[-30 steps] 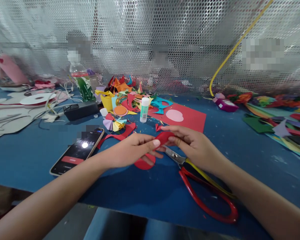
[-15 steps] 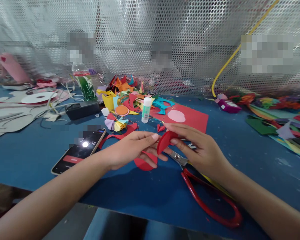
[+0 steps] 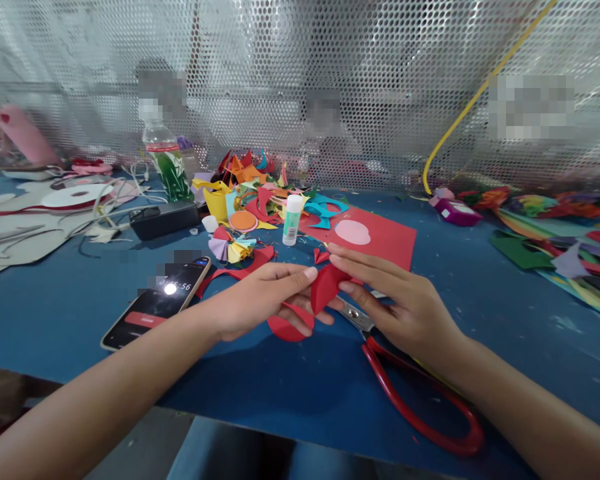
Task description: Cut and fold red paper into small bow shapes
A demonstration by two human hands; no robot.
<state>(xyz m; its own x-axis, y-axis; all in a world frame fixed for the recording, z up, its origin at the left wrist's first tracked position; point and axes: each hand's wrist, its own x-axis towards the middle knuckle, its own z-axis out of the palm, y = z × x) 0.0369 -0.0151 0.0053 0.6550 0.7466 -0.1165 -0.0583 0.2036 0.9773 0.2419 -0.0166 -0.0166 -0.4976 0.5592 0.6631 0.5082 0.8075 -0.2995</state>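
Here you are, the red folded paper piece (image 3: 326,288) up between your two hands, over the blue desk (image 3: 260,393). Your right hand (image 3: 400,300) pinches it, thumb below and fingers stretched above. Your left hand (image 3: 265,293) has its thumb tip right at the paper's left edge, lower fingers spread; whether it grips, I can't tell. Just under those left fingers lies a red paper disc (image 3: 287,328), partly hidden. Below your right hand, the scissors with red-coated handles (image 3: 360,323) rest on the desk. Beyond your hands stands a white-capped, green-labelled glue stick (image 3: 293,220), and left of your left hand, a lit smartphone (image 3: 157,303).
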